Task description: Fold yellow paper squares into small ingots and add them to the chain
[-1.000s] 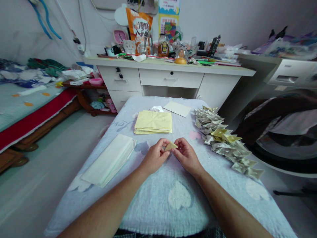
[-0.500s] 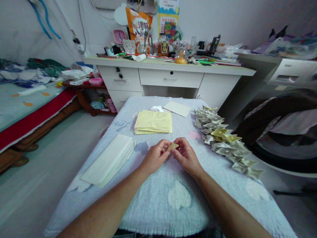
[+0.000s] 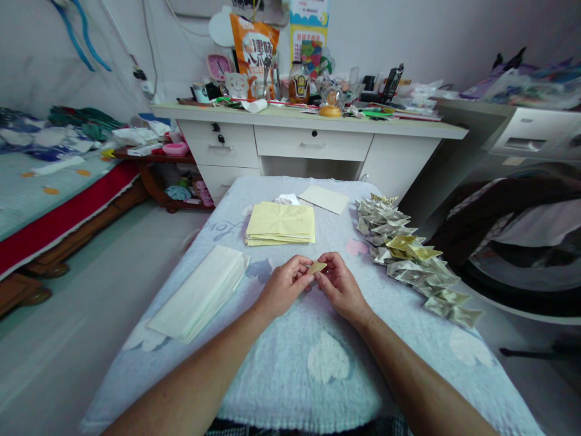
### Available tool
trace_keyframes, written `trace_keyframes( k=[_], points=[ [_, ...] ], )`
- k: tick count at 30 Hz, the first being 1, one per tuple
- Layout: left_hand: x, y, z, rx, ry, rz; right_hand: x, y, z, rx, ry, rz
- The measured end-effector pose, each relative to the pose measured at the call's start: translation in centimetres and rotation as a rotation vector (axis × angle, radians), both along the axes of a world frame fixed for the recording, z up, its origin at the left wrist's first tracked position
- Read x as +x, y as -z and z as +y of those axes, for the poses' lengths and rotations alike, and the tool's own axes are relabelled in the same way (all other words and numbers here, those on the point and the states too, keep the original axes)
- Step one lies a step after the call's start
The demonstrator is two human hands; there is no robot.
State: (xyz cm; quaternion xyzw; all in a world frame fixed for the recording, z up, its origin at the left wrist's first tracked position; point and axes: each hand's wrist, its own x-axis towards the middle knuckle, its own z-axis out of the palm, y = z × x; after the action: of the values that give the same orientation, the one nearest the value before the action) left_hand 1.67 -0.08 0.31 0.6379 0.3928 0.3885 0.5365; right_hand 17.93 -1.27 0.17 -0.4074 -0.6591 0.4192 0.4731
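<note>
On the cloth-covered table, a row of folded pieces lies right, a yellow paper stack farther back. The left hand and right hand pinch a small folded paper between them; its visible face has narrowed, suggesting it is being turned mid-fold.

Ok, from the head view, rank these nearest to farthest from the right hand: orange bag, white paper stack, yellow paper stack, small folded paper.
From the right hand:
1. small folded paper: right by it, on its left
2. yellow paper stack: ahead and left
3. white paper stack: farther out on the left
4. orange bag: at the back, on the desk
</note>
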Motion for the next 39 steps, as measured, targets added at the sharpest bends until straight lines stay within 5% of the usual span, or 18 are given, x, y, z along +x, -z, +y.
trace_keyframes(
  k=[13,23,31,39],
  points=[
    [0.36,0.34,-0.04,-0.034,-0.042,-0.049,-0.06,-0.37,0.00,0.210,0.082,-0.153],
    [-0.06,-0.61,0.34,-0.345,-0.016,-0.318,0.08,-0.62,-0.17,0.358,0.030,-0.275],
    [-0.15,-0.30,0.16,-0.338,0.048,-0.362,0.34,-1.12,-0.32,0.326,0.016,-0.253],
    [0.27,-0.22,0.24,-0.333,0.025,-0.306,0.33,-0.55,-0.04,0.077,0.099,-0.176]
  ],
)
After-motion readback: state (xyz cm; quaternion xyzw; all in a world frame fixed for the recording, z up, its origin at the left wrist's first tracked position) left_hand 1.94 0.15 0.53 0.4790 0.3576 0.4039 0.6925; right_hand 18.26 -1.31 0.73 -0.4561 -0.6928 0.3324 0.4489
